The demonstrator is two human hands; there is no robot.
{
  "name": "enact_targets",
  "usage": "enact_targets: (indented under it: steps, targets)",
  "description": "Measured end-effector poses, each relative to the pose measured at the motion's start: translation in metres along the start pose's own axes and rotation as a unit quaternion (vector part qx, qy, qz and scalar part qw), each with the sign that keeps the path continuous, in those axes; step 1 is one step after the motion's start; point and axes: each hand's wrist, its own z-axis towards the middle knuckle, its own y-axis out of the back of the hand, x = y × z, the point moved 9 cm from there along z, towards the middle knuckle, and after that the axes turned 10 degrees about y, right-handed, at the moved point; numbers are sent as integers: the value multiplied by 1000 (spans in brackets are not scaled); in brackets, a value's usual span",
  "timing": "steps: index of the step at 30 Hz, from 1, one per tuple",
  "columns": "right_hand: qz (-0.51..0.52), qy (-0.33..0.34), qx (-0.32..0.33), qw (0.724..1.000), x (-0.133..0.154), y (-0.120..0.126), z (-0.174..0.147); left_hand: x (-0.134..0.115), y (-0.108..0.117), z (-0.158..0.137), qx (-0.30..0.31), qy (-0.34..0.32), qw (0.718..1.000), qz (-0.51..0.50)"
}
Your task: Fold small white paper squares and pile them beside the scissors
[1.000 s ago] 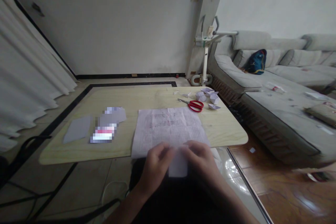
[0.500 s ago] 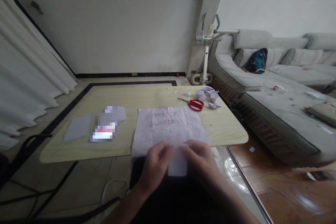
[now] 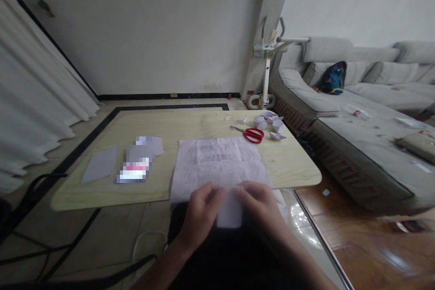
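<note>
Between my two hands is a small white piece of paper (image 3: 229,214), its lower part hanging below the fingers in front of my dark clothing. My left hand (image 3: 206,210) pinches its upper left edge with thumb and fingers. On the upper right edge, my right hand (image 3: 257,204) grips it the same way. The fingertips are slightly blurred. Just beyond them lies a large creased printed sheet (image 3: 217,158), overhanging the table's near edge. Red-handled scissors (image 3: 253,135) rest past its upper right corner. Several folded paper shapes (image 3: 261,123) sit near the far right corner.
The pale wooden table (image 3: 136,122) also carries a white sheet (image 3: 100,165) and a pixelated item (image 3: 136,170) on the left. Small paper scraps (image 3: 242,121) lie near the scissors. To the right stands a grey sofa (image 3: 370,145) with a blue bag (image 3: 334,78).
Almost nothing differs. Both hands keep their grip on the small paper, which has shifted only very slightly.
</note>
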Motion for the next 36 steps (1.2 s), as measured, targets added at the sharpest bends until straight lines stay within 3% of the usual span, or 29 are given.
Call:
enact_targets:
  steps: [23,36]
  targets:
    - [-22,19,1,1000,-1,1,2,4,-1,1,14,-18,1000,-10]
    - [-45,53,-15,997,11,2,-1,-6,7,-2,-34,-80,996,8]
